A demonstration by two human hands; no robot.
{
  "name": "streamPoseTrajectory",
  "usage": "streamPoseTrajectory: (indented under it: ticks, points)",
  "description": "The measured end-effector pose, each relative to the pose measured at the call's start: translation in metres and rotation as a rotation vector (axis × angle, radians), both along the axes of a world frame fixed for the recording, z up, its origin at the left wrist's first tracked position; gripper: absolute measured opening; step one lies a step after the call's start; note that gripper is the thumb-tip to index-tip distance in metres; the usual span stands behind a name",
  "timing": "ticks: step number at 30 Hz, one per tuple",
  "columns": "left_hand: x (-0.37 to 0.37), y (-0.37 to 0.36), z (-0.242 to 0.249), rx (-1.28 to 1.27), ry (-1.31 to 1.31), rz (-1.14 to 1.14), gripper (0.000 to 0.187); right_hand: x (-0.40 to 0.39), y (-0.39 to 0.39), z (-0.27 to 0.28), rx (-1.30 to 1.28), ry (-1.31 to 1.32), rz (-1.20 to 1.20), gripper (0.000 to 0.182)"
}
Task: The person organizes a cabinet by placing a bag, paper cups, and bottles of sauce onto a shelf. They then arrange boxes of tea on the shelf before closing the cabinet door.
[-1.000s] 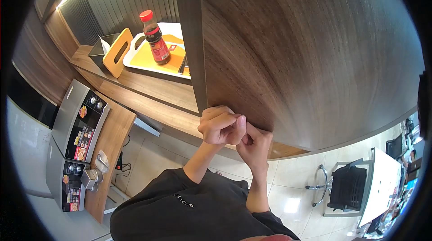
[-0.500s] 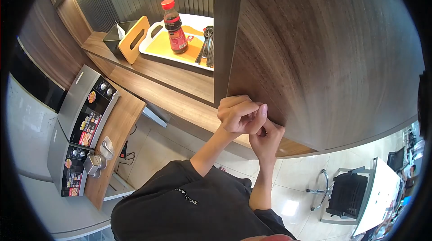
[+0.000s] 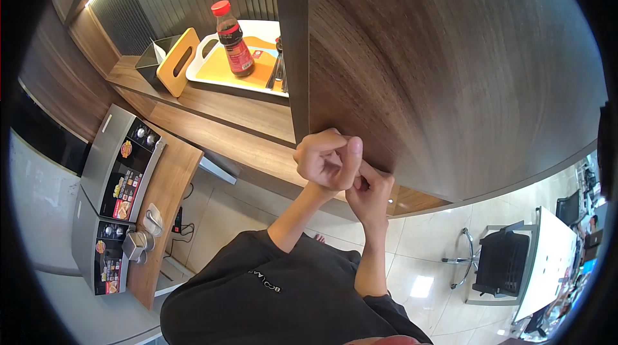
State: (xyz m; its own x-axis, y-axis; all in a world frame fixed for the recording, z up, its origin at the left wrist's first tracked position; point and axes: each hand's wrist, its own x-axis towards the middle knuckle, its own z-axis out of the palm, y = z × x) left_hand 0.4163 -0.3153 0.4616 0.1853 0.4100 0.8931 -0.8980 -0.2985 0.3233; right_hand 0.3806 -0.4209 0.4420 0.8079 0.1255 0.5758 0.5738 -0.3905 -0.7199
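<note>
Beside brown wood-grain panelling (image 3: 450, 74), left hand (image 3: 325, 159) and right hand (image 3: 372, 195) are curled close, seemingly for precision; whether anything is pinched cannot be told.

The hands (image 3: 328, 159) hide anything between their fingers, and a dark panel (image 3: 293, 42) covers part of the tray (image 3: 215, 67)

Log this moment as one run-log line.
left hand: curled, by wood-grain panel | right hand: fingers bent, close beside left hand | held item: cannot tell | shelf: red-capped bottle on tray, cutlery alongside
</note>
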Motion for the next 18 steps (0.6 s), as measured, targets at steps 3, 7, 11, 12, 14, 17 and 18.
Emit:
streamPoseTrajectory:
  ticks: [3,7,11,12,14,17,18]
  points:
    - [0.013,0.003,-0.004,-0.061,0.021,-0.058,0.019,0.011,0.001,0.002,0.003,0.023,-0.002,0.033]
    - [0.029,0.007,-0.002,0.053,0.000,0.040,0.019,0.018,0.004,0.012,0.008,0.074,-0.010,0.034]
    - [0.031,0.009,-0.010,0.047,-0.042,0.033,0.019,0.019,0.005,0.004,-0.016,0.043,-0.019,0.032]
    - [0.030,0.009,-0.012,0.034,-0.038,0.024,0.019,0.018,0.005,0.003,-0.003,0.042,-0.015,0.032]
    - [0.026,0.007,-0.012,0.029,-0.032,0.026,0.020,0.014,0.005,0.005,0.015,0.048,-0.016,0.031]
    - [0.018,0.005,-0.014,0.014,-0.048,0.053,0.020,0.008,0.003,0.002,0.019,-0.004,-0.024,0.030]
    - [0.019,0.004,-0.021,-0.044,-0.065,0.044,0.018,0.005,0.002,0.000,0.022,0.012,-0.020,0.029]
